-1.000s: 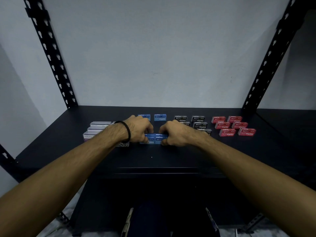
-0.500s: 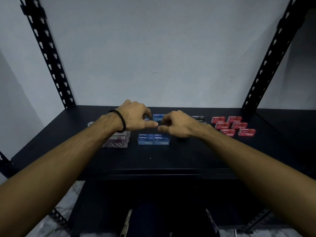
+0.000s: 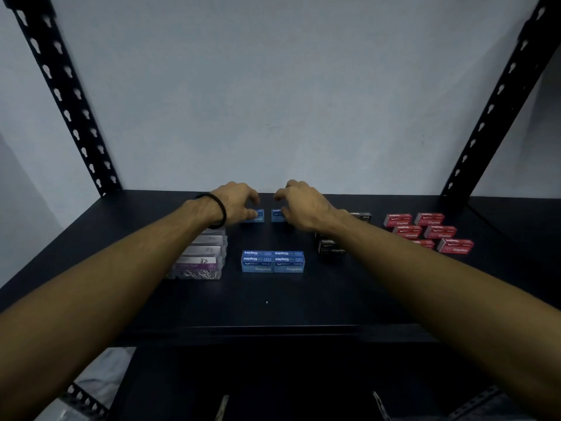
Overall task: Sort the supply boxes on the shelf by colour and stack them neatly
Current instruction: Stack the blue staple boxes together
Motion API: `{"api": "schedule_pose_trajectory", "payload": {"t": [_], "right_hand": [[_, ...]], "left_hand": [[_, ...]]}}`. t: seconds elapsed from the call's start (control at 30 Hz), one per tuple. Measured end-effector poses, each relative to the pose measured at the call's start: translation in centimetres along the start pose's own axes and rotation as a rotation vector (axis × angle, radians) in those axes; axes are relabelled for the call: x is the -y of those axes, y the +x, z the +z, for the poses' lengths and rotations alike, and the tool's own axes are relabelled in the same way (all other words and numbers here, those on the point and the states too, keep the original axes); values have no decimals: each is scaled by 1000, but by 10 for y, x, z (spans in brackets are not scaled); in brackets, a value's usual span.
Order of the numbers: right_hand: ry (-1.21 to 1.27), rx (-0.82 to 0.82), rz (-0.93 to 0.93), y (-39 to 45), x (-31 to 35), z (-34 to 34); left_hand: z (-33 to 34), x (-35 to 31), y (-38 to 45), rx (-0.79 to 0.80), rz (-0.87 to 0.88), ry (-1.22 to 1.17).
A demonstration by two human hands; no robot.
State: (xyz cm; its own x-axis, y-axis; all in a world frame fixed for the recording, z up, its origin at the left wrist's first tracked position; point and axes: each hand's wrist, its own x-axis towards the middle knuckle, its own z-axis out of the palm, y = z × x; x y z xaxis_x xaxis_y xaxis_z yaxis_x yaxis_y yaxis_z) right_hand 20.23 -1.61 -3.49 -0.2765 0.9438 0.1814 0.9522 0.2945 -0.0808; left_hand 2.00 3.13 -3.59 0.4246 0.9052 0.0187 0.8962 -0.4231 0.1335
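Blue rear boxes [image 3: 253,216] part-hidden by left hand [image 3: 233,202], right hand [image 3: 300,208]; fingers curled, grip unclear.

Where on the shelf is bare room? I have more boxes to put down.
Bare: the front strip of the shelf before the blue stack, and the left end beyond the clip boxes. Crowded: the right side, with black boxes and red boxes.

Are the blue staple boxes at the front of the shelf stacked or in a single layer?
Stacked. The front blue staple boxes show two tiers of labels, two boxes side by side, edges flush. Neither hand touches them.
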Motion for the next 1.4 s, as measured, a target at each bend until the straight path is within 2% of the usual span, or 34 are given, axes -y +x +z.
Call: {"api": "schedule_pose_trajectory", "payload": {"t": [0.13, 0.47, 1.07, 1.4], "right_hand": [[-70, 41, 8, 11, 0, 7], [-3, 141, -8, 15, -1, 8], [71, 174, 15, 7, -2, 8], [6, 189, -22, -10, 0, 0]], "left_hand": [[5, -2, 6, -5, 21, 31], [9, -5, 11, -30, 65, -19], [6, -8, 7, 15, 118, -65], [2, -20, -11, 90, 129, -131]]}}
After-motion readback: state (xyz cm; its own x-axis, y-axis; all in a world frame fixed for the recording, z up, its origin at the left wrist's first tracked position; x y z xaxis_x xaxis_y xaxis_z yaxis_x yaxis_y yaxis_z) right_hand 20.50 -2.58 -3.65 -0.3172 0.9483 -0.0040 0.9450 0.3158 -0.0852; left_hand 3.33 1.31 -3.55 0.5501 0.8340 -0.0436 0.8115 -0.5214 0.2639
